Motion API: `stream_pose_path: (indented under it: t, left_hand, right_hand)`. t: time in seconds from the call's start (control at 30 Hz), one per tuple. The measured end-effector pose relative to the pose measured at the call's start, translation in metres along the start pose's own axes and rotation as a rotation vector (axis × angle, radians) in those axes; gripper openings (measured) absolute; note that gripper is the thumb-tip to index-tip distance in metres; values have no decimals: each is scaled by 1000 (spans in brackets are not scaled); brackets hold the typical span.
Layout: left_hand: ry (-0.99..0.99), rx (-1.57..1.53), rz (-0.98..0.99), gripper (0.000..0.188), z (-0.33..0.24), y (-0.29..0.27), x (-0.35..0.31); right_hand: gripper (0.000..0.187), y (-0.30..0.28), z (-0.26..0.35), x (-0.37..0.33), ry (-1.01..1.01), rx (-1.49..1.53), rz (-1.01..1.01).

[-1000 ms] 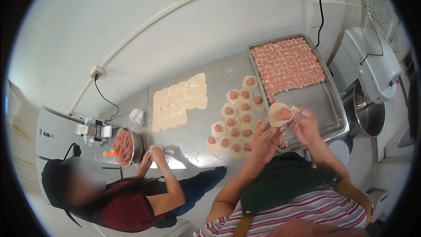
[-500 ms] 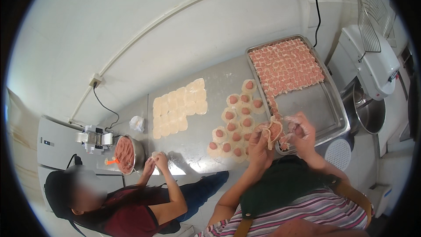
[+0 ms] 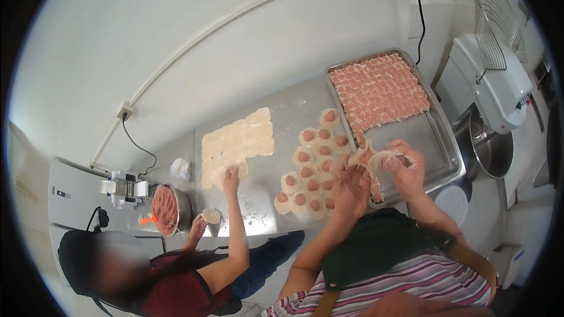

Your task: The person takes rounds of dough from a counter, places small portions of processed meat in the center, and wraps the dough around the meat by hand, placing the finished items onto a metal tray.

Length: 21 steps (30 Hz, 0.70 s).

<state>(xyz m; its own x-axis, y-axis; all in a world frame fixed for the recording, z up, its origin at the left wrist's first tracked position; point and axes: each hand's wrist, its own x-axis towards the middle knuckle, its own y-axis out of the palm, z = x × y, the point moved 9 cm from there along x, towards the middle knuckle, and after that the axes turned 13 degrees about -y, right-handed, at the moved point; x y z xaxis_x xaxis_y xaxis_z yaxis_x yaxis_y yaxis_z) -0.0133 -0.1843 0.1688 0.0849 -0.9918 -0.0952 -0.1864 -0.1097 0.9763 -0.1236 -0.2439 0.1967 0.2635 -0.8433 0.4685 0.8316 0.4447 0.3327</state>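
Observation:
My left hand (image 3: 352, 192) is cupped, its fingers partly blurred, around an open-topped dumpling (image 3: 362, 156) with pink meat filling and a pale wrapper. My right hand (image 3: 408, 167) is curled close by on the right, with a pale shape between it and the dumpling; what its fingers grip is unclear. Both hands are over the near left edge of a metal tray (image 3: 432, 151). Packed rows of open-topped dumplings (image 3: 382, 91) cover the tray's far part, and a narrow line of them runs down its left side. Left of my hands lie round wrappers topped with meat balls (image 3: 312, 185).
Plain wrappers (image 3: 238, 141) lie in a block on the steel table (image 3: 294, 103). At left, a co-worker's hand (image 3: 232, 177) touches them; the other holds a wrapper (image 3: 211, 216). A meat bowl (image 3: 187, 211) stands nearby. A mixer (image 3: 490, 82) is at right.
The dumpling has shifted slightly up and left with my left hand, which has turned. The co-worker has reached one hand out to the block of wrappers. The whole view has shifted slightly.

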Motion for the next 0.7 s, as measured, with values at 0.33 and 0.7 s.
stream_pose_path:
  t: [0.33, 0.7]
  left_hand:
    - [606, 455, -41, 23, -63, -2, -52]
    - [509, 330, -112, 21, -114, -31, -101]
  right_hand:
    - [18, 80, -15, -5, 140, 318, 79]
    - [17, 169, -51, -22, 419, 394, 512]
